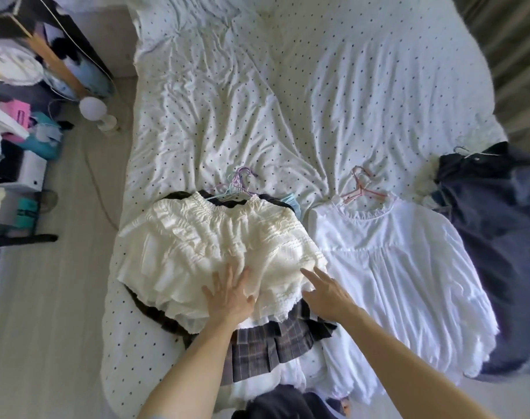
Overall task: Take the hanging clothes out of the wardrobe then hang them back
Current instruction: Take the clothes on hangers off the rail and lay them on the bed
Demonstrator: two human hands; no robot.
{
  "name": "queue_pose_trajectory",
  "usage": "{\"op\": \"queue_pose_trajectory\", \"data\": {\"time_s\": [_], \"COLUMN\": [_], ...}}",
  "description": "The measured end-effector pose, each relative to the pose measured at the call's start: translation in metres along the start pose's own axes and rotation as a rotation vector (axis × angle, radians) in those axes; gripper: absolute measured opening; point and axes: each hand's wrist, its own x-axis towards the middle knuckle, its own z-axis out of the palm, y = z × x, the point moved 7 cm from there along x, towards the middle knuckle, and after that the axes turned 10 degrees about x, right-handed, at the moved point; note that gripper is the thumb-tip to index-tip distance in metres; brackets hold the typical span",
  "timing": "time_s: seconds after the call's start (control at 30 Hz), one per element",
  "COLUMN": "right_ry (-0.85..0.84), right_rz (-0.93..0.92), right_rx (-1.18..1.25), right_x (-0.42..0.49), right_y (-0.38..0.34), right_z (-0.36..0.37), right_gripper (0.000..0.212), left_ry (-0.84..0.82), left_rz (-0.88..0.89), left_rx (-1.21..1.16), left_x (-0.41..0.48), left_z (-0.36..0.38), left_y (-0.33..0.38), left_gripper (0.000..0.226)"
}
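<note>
Head view, landmark: the cream ruffled skirt (215,237), lying flat near the foot of the bed (257,86).
Left hand: the left hand (230,300) rests palm down on the skirt's lower ruffles with its fingers straight and spread. It grips nothing, and it looks like a smoothing or steadying press.
Right hand: the right hand (327,297) is at the skirt's right hem, fingers straight and apart, holding nothing. Whether the fingertips touch the cloth or hover just over it I cannot tell.
Under the skirt: a plaid skirt (266,349) pokes out below the hem, stacked probably so the pile lifts as one.
Above the skirt: lilac hangers (241,182) stick out past the waistband with their hooks turned away from the person. The clothes were likely left on them for quick rehanging.
Right of the skirt: a white blouse (402,261) lies just beside it, spread flat on a pink hanger (362,189).
Far right of the skirt: a dark garment (493,225) is heaped at the bed's edge.
Left of the skirt: a round lamp (92,108) stands on the floor (61,328), well apart.
Wardrobe: not in view.
Stage, as I judge it: the clothes are out and laid on the bed, and hanging them back is not yet done.
</note>
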Motion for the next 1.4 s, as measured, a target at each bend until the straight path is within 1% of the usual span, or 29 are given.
{"op": "queue_pose_trajectory", "data": {"time_s": [0.07, 0.13, 0.2, 0.27, 0.37, 0.47, 0.57, 0.63, 0.73, 0.77, 0.83, 1.0, 1.07, 1.2, 1.3, 1.4], "right_ry": [0.046, 0.129, 0.232, 0.370, 0.604, 0.832, 1.086, 1.277, 1.429, 1.467, 1.559, 1.783, 1.835, 1.903, 1.890, 1.900], "right_rz": [-0.037, -0.075, -0.108, -0.131, -0.131, -0.072, 0.033, 0.063, 0.231, 0.291, 0.391, 0.692, 0.817, 1.079, 1.292, 1.510], "right_rx": [0.018, 0.039, 0.053, 0.057, 0.048, 0.042, 0.082, 0.099, 0.133, 0.157, 0.203, 0.334, 0.375, 0.439, 0.443, 0.434], "right_x": [-0.021, -0.047, -0.078, -0.116, -0.188, -0.273, -0.374, -0.441, -0.530, -0.558, -0.614, -0.739, -0.776, -0.830, -0.861, -0.885], "right_y": [0.007, 0.020, 0.039, 0.066, 0.119, 0.185, 0.258, 0.306, 0.379, 0.400, 0.437, 0.496, 0.511, 0.528, 0.530, 0.515], "right_z": [-0.011, -0.029, -0.052, -0.081, -0.126, -0.159, -0.181, -0.183, -0.167, -0.159, -0.139, -0.075, -0.042, 0.018, 0.054, 0.089], "right_gripper": [0.059, 0.058, 0.056, 0.053, 0.051, 0.049, 0.046, 0.043, 0.039, 0.041, 0.050, 0.051, 0.051, 0.050, 0.051, 0.053], "left_ry": [0.000, 0.029, 0.084, 0.153, 0.271, 0.417, 0.515, 0.580, 0.688, 0.711, 0.728, 0.711, 0.671, 0.590, 0.529, 0.467], "left_rz": [0.009, 0.034, 0.074, 0.138, 0.288, 0.492, 0.716, 0.872, 1.076, 1.139, 1.267, 1.592, 1.725, 1.991, 2.163, 2.342], "left_rx": [0.026, 0.046, 0.080, 0.118, 0.173, 0.250, 0.297, 0.325, 0.378, 0.407, 0.463, 0.537, 0.570, 0.627, 0.711, 0.766], "left_x": [-0.010, -0.021, -0.033, -0.049, -0.084, -0.138, -0.210, -0.261, -0.340, -0.366, -0.416, -0.534, -0.577, -0.652, -0.698, -0.741], "left_z": [-0.010, -0.026, -0.046, -0.070, -0.106, -0.137, -0.149, -0.146, -0.130, -0.121, -0.100, -0.033, 0.003, 0.075, 0.128, 0.171], "left_y": [0.005, 0.020, 0.047, 0.089, 0.176, 0.284, 0.404, 0.481, 0.584, 0.615, 0.671, 0.784, 0.817, 0.868, 0.891, 0.901], "left_gripper": [0.074, 0.073, 0.074, 0.074, 0.071, 0.066, 0.061, 0.059, 0.059, 0.059, 0.059, 0.061, 0.065, 0.063, 0.060, 0.059]}}
